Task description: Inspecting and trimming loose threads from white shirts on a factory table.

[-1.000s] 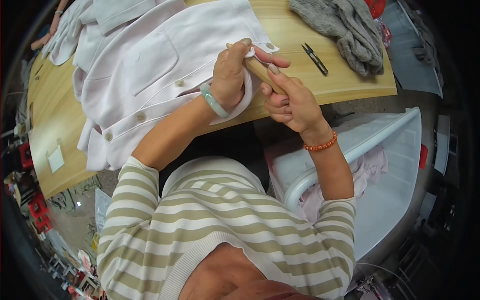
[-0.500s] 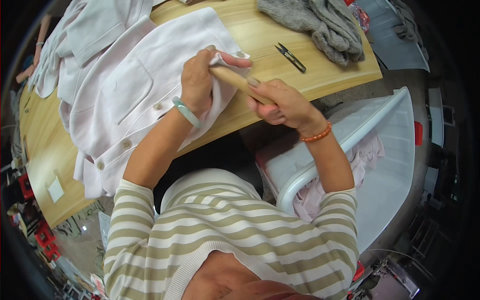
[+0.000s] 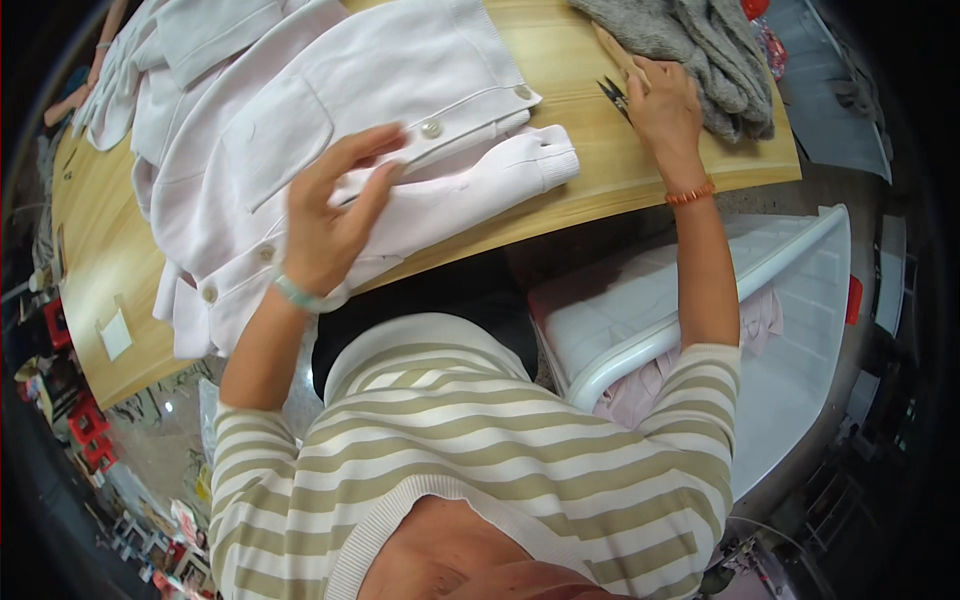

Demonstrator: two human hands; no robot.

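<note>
My left hand [image 3: 335, 210] is slightly blurred, its thumb and fingers apart, over the button edge of a pale pink knitted cardigan [image 3: 370, 75]. The cardigan lies on the table with its patch pocket and several buttons showing, and one sleeve [image 3: 490, 178] stretches along its near edge. Further right, my right hand [image 3: 665, 115] is closed on the end of a light wooden stick [image 3: 612, 48], low over the table. Black thread snips [image 3: 613, 95] lie just left of that hand, partly hidden by it. A grey fuzzy knit [image 3: 715, 65] lies beside its fingers.
More pale garments [image 3: 215, 45] are heaped at the table's far left. Another person's hand [image 3: 65, 105] shows beyond them. A white plastic bin [image 3: 790, 400] with pink cloth [image 3: 640, 385] inside stands at my right, below the wooden table [image 3: 700, 170]. A small white paper [image 3: 115, 335] lies at the left.
My right hand has carried the wooden stick away from the cardigan, to the far right beside the grey knit. My left hand has let go of the cardigan's edge and drawn back left.
</note>
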